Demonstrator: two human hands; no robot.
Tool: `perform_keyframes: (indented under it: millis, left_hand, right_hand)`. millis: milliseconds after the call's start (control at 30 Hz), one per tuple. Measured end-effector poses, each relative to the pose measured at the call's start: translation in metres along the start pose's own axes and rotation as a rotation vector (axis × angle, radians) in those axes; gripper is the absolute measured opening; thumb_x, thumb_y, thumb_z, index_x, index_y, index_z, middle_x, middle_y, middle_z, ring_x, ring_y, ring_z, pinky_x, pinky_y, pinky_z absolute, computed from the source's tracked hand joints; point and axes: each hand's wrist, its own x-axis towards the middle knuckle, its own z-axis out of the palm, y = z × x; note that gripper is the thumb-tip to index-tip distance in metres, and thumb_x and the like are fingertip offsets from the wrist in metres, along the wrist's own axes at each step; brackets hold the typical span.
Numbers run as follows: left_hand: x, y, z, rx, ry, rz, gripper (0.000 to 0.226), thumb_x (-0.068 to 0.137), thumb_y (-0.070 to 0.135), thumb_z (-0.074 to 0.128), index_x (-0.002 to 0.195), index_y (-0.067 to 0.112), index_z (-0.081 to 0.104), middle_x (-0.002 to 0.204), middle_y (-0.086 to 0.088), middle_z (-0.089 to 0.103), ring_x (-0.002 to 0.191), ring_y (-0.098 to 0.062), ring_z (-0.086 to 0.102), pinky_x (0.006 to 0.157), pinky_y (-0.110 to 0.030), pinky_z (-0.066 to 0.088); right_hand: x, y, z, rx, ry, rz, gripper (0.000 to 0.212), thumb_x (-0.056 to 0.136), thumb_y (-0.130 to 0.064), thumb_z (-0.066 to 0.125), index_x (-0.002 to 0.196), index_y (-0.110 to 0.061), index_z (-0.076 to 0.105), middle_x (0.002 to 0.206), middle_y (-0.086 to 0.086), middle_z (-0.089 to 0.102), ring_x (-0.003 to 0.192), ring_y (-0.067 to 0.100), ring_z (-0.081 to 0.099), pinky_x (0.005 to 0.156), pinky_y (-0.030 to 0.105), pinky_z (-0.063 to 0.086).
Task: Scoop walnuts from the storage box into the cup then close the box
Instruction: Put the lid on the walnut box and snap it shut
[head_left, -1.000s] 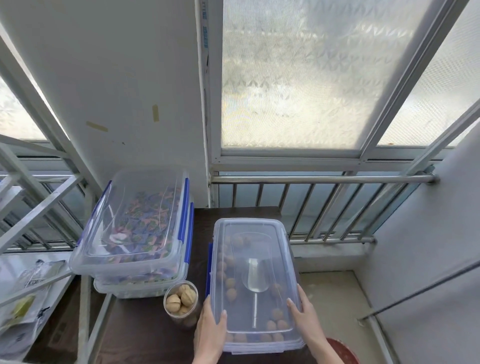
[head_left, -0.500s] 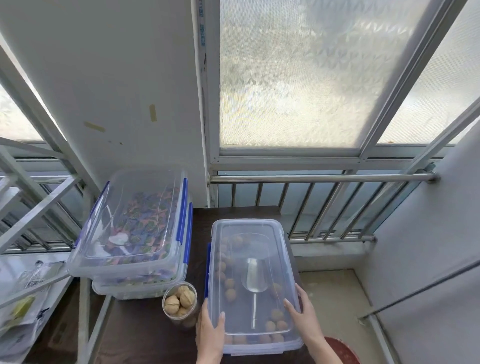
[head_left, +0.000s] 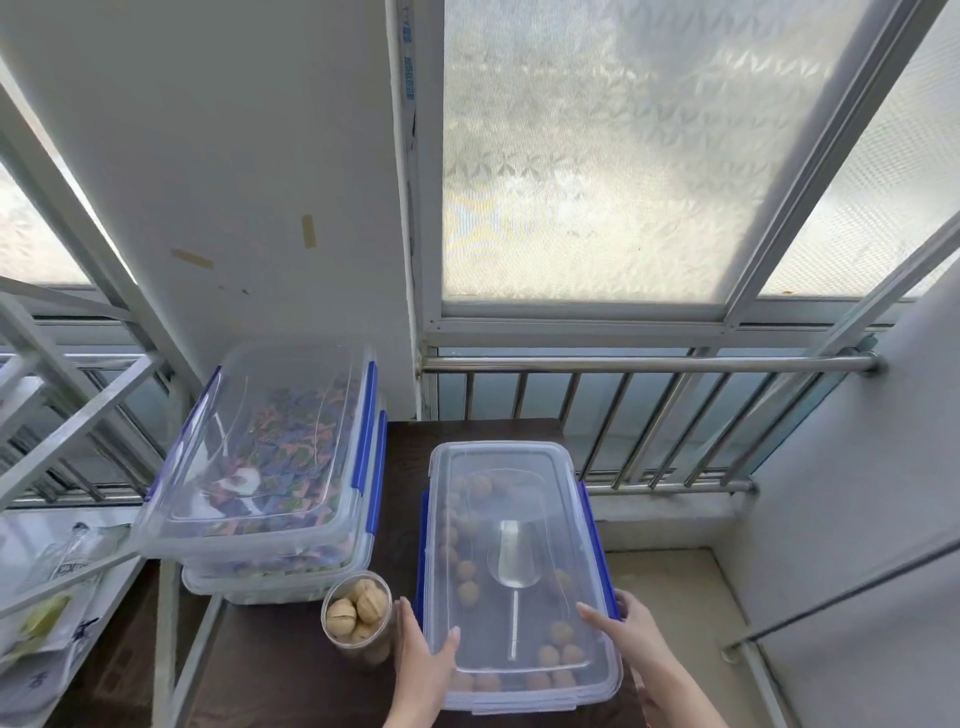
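A clear storage box (head_left: 514, 566) with blue side latches stands on the dark table (head_left: 291, 670), its transparent lid on top. Walnuts (head_left: 467, 592) and a metal scoop (head_left: 511, 561) show through the lid. My left hand (head_left: 423, 660) presses the lid's near left edge, thumb on top. My right hand (head_left: 631, 631) rests on the near right edge by the blue latch. A clear cup (head_left: 358, 616) filled with walnuts stands just left of the box.
Two stacked clear boxes (head_left: 265, 467) with colourful contents sit at the left of the table. A metal railing (head_left: 649, 364) and frosted window lie behind. White metal frames (head_left: 67, 415) and packets are at the far left.
Both hands have slid slightly along the lid's near edges; the right hand now sits by the right latch. The box and cup have not moved.
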Motion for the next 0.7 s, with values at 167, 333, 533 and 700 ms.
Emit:
perform_keyframes:
  millis: [167, 333, 533, 700]
  left_hand:
    - [0.007, 0.002, 0.001, -0.314, -0.004, -0.182, 0.102, 0.07, 0.013, 0.083, 0.145, -0.002, 0.016, 0.148, -0.027, 0.028, 0.135, -0.034, 0.036, 0.111, -0.038, 0.029]
    - [0.014, -0.018, 0.012, -0.14, 0.183, -0.015, 0.088, 0.051, 0.013, 0.091, 0.122, -0.01, 0.044, 0.118, -0.028, 0.051, 0.107, -0.039, 0.054, 0.093, -0.04, 0.044]
    - [0.004, -0.009, 0.015, -0.032, 0.214, 0.121, 0.082, 0.066, -0.006, 0.08, 0.136, -0.006, 0.037, 0.132, -0.026, 0.05, 0.121, -0.039, 0.051, 0.096, -0.042, 0.041]
    - [-0.001, -0.004, 0.015, 0.07, 0.168, 0.182, 0.076, 0.078, 0.0, 0.072, 0.142, -0.001, 0.03, 0.145, -0.022, 0.039, 0.132, -0.035, 0.042, 0.108, -0.043, 0.033]
  right_hand:
    - [0.016, 0.031, -0.003, -0.098, 0.117, -0.132, 0.055, 0.058, -0.049, 0.089, 0.1, -0.02, 0.069, 0.096, 0.011, 0.07, 0.084, 0.019, 0.069, 0.08, 0.039, 0.058]
    - [0.006, 0.035, 0.009, -0.091, 0.116, -0.18, 0.06, 0.07, -0.051, 0.079, 0.121, -0.022, 0.064, 0.107, 0.004, 0.068, 0.098, 0.01, 0.065, 0.089, 0.022, 0.053]
    - [-0.022, 0.001, 0.017, -0.093, 0.077, -0.235, 0.048, 0.094, -0.017, 0.06, 0.138, -0.019, 0.04, 0.128, -0.005, 0.053, 0.115, 0.011, 0.051, 0.096, 0.023, 0.038]
    - [-0.016, 0.009, 0.023, -0.118, 0.081, -0.237, 0.056, 0.098, -0.023, 0.053, 0.148, -0.019, 0.029, 0.14, -0.003, 0.047, 0.129, 0.016, 0.045, 0.105, 0.03, 0.036]
